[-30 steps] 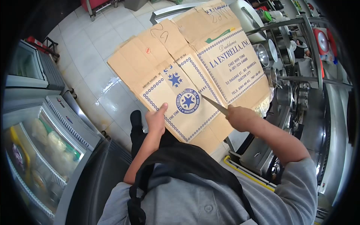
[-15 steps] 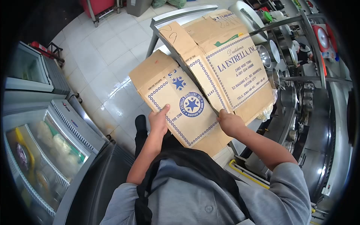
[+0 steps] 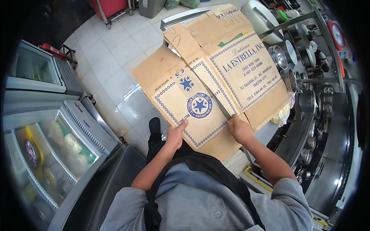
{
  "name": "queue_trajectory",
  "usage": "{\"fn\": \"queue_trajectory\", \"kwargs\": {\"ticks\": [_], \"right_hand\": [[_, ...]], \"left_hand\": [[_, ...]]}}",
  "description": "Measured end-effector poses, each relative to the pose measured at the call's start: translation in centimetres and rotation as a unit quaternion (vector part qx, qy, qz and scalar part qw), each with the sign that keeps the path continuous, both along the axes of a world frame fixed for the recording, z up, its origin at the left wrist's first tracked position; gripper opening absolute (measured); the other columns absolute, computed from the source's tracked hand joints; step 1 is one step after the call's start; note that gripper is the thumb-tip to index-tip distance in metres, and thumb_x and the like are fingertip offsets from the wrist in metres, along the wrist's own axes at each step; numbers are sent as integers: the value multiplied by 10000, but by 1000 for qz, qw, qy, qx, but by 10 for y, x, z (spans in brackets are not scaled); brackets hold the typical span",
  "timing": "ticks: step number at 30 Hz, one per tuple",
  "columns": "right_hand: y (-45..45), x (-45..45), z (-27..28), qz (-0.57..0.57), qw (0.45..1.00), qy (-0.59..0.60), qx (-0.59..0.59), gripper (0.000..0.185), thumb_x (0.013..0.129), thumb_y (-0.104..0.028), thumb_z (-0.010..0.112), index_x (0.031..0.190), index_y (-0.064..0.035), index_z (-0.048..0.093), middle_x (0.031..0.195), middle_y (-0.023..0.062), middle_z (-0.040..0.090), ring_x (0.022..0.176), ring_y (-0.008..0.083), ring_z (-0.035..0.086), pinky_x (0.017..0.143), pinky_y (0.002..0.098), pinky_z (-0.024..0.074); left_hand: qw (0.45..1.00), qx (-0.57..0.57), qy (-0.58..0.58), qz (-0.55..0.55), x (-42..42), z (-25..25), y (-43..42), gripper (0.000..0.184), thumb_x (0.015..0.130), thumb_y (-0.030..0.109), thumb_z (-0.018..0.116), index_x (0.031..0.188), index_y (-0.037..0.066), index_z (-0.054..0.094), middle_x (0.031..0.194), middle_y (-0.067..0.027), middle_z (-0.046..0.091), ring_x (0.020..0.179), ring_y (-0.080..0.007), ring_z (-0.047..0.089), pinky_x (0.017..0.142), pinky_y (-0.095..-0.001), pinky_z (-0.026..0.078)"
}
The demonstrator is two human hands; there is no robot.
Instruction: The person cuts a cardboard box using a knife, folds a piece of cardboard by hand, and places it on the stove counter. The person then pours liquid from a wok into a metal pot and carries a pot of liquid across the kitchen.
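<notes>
A flattened cardboard box (image 3: 250,73) with blue star and lettering prints spreads out in front of me. A long slit divides its left panel (image 3: 175,102) from the rest, and the panels overlap at the upper end. My left hand (image 3: 175,135) is closed on the left panel's near edge, thumb on top. Close to the slit's lower end, my right hand (image 3: 241,130) is closed around what looks like a knife (image 3: 222,109). Its thin dark blade lies along the slit, pointing away from me, and the fingers mostly hide its handle.
Beneath the cardboard is a metal table (image 3: 185,17). Racks with steel bowls (image 3: 277,56) and pots stand at the right. An open glass-topped freezer (image 3: 58,154) is at the left, on the white tiled floor (image 3: 127,50). A red bin (image 3: 110,7) stands farther off.
The left panel has shifted up against the larger part, narrowing the gap at the slit's upper end. Both hands appear slightly lower and farther right as the view shifts.
</notes>
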State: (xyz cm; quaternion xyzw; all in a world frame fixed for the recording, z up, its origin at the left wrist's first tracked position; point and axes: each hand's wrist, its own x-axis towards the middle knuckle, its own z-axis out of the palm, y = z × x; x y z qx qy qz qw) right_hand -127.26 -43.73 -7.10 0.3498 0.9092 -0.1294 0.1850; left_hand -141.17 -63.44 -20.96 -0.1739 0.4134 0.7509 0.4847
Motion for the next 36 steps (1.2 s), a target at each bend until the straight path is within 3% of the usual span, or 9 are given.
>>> {"fn": "queue_trajectory", "kwargs": {"ticks": [9, 14, 20, 22, 25, 27, 30, 32, 36], "right_hand": [[-19, 25, 107, 6, 977, -212, 17, 259, 943, -281, 478, 978, -27, 438, 788, 206, 654, 772, 417, 634, 697, 517, 490], [-22, 57, 108, 16, 964, -266, 19, 260, 946, -282, 477, 996, -28, 446, 799, 197, 660, 778, 406, 640, 705, 510, 495], [-27, 23, 109, 0, 950, -312, -1, 255, 944, -257, 476, 1047, -24, 464, 881, 201, 668, 852, 387, 650, 738, 487, 503], [-25, 14, 87, -12, 954, -300, -22, 265, 942, -249, 470, 1071, -18, 476, 922, 211, 667, 884, 384, 650, 762, 475, 507], [-3, 21, 10, 10, 950, -310, -46, 279, 948, -254, 435, 1078, -14, 492, 961, 220, 665, 919, 384, 644, 793, 463, 504], [-10, 28, 3, -8, 957, -286, -41, 285, 949, -265, 431, 1077, -18, 492, 960, 221, 664, 923, 382, 642, 796, 463, 502], [-4, 38, 14, -50, 962, -266, -32, 303, 948, -306, 441, 1077, -37, 493, 955, 218, 662, 917, 378, 641, 799, 469, 496], [8, 49, 29, 1, 973, -215, -88, 311, 943, -325, 451, 1077, -48, 494, 951, 213, 662, 905, 375, 642, 791, 467, 496], [-7, 35, 50, -8, 968, -247, -49, 321, 937, -332, 481, 1051, -32, 502, 921, 195, 666, 895, 369, 643, 774, 467, 497]], "left_hand": [[999, 15, -19, 48, 8, 12, 5, 356, 919, 76, 610, 1223, -77, 505, 1165, -141, 601, 1029, -216, 600, 889, -333, 481], [998, 33, -37, 29, 7, 7, 2, 384, 927, 80, 593, 1253, -85, 477, 1204, -147, 579, 1084, -235, 577, 932, -361, 467], [999, 16, -8, 26, 9, 15, 5, 375, 926, 81, 596, 1234, -104, 486, 1206, -163, 579, 1067, -236, 587, 915, -355, 476], [998, -6, -13, 57, 8, 23, 7, 346, 923, 73, 601, 1208, -101, 509, 1149, -151, 603, 1003, -198, 600, 871, -324, 477], [998, -18, -24, 56, 3, 16, 13, 314, 920, 77, 604, 1168, -101, 530, 1110, -157, 616, 950, -206, 621, 822, -329, 500], [998, -25, -22, 54, -1, 10, 13, 305, 918, 79, 607, 1155, -99, 536, 1099, -159, 620, 934, -211, 628, 806, -332, 508], [996, -32, -52, 70, 7, -7, 15, 288, 916, 75, 606, 1142, -92, 542, 1088, -168, 624, 923, -241, 643, 786, -363, 530], [990, -50, -129, 35, 6, -13, 18, 334, 925, 89, 594, 1199, -86, 518, 1125, -166, 610, 971, -279, 640, 829, -396, 537], [990, -53, -129, 24, 6, -17, 23, 365, 932, 112, 590, 1232, -73, 496, 1159, -163, 596, 991, -292, 634, 842, -410, 538]]}}
